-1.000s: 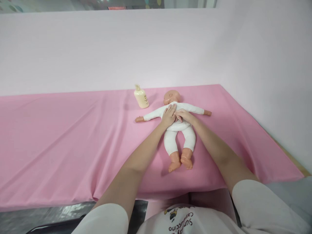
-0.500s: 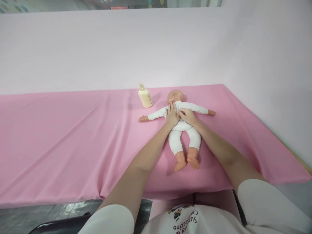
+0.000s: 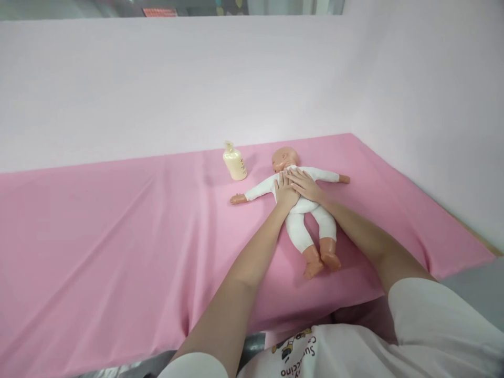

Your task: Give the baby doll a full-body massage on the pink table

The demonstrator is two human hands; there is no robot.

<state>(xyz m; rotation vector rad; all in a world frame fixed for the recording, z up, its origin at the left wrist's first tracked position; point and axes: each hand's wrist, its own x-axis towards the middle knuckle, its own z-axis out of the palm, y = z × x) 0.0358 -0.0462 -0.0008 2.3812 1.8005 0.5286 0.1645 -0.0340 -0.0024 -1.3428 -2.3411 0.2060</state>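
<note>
Doll [image 3: 306,206]: While both hands bear on its torso, it lies on the cloth-covered counter [image 3: 118,236], arms outstretched, head turned sideways, feet toward the person.
Left hand [image 3: 287,190]: flat on the torso; fingers extended, slightly spread.
Right hand [image 3: 305,185]: flat on the torso, beside the left hand; fingers extended, slightly spread.
Bottle [image 3: 236,165]: cream, pump-topped; upright on the counter, near the doll's head.
</note>
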